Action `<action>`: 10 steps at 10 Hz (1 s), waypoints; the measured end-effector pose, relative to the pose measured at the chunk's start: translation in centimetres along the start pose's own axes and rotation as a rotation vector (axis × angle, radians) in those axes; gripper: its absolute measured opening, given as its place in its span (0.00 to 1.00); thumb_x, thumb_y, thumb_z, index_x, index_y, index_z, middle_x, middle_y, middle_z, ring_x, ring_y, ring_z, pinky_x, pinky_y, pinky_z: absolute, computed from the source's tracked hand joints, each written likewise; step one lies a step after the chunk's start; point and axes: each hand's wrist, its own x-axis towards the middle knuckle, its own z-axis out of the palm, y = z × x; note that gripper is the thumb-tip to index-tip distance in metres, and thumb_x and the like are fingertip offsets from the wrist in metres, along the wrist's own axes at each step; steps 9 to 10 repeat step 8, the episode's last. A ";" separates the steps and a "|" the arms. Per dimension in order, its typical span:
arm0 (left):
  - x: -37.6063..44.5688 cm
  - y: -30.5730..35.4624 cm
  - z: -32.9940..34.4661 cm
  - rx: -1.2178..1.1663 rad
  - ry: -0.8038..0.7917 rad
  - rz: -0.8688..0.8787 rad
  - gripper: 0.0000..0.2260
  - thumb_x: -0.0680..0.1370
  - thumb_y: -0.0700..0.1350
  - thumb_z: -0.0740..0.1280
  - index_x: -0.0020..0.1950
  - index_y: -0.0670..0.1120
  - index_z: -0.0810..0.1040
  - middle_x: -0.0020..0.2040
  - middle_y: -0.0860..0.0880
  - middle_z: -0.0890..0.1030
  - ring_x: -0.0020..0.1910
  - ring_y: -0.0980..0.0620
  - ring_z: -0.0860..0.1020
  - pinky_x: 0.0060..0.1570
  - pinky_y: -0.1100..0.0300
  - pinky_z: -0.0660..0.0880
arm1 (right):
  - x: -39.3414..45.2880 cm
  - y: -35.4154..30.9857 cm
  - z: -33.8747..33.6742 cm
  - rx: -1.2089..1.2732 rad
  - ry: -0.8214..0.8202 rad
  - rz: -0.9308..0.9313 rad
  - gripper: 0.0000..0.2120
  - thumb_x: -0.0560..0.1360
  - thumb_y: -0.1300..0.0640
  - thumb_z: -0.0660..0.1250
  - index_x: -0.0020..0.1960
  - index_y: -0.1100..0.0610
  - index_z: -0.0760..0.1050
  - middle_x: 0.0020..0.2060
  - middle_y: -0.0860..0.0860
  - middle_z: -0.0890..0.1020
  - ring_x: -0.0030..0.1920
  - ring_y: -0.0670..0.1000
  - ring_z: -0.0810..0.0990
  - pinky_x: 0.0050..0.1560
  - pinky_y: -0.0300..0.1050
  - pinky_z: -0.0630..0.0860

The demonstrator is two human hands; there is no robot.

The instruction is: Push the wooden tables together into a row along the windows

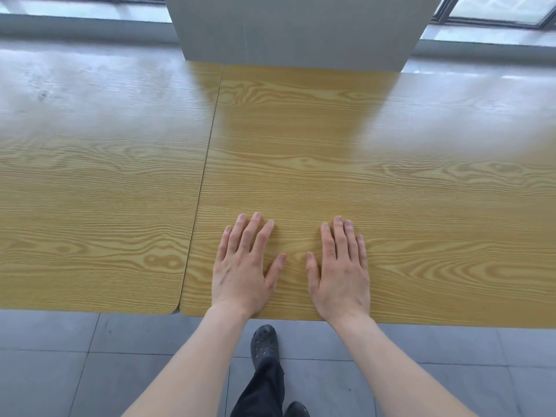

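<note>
Two wood-grain tables stand side by side under the windows (499, 7), the left table (99, 188) and the right table (421, 182) meeting along a thin dark seam, with the right one's near edge set slightly nearer than the left's. Both of the person's hands lie flat, palms down and fingers spread, on the right table near its near-left corner, the left hand (243, 266) just beside the right hand (340, 269). A grey pillar (294, 28) rises at the tables' far edge, and a dark perforated clog (264, 341) stands on the grey tiled floor (90, 371) below.
</note>
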 end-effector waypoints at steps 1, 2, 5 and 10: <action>0.1 0.6 -1.7 -0.019 -0.081 -0.032 0.29 0.82 0.66 0.47 0.82 0.58 0.55 0.83 0.56 0.51 0.82 0.54 0.43 0.81 0.51 0.43 | 0.3 0.1 -1.9 -0.043 -0.152 -0.027 0.35 0.82 0.38 0.41 0.82 0.57 0.54 0.83 0.56 0.52 0.83 0.56 0.46 0.82 0.55 0.48; -0.5 1.1 -4.4 -0.016 -0.163 -0.082 0.29 0.82 0.65 0.49 0.82 0.56 0.56 0.83 0.55 0.54 0.83 0.52 0.48 0.81 0.52 0.47 | 0.7 0.1 -5.5 -0.035 -0.360 -0.024 0.36 0.81 0.37 0.36 0.83 0.54 0.52 0.83 0.54 0.50 0.83 0.53 0.45 0.82 0.51 0.45; -2.8 6.0 -20.0 0.123 -0.233 -0.031 0.28 0.83 0.64 0.53 0.80 0.54 0.61 0.79 0.52 0.66 0.78 0.48 0.62 0.76 0.51 0.59 | -0.3 -0.9 -21.2 -0.064 -0.560 -0.048 0.27 0.84 0.40 0.53 0.77 0.54 0.65 0.76 0.53 0.68 0.75 0.57 0.66 0.73 0.53 0.66; -6.0 8.5 -33.8 0.151 -0.174 -0.025 0.27 0.83 0.64 0.50 0.77 0.52 0.66 0.76 0.49 0.69 0.76 0.46 0.65 0.72 0.49 0.64 | -1.9 -3.9 -35.4 -0.079 -0.360 -0.040 0.27 0.84 0.39 0.53 0.75 0.55 0.69 0.72 0.56 0.73 0.72 0.59 0.72 0.69 0.51 0.70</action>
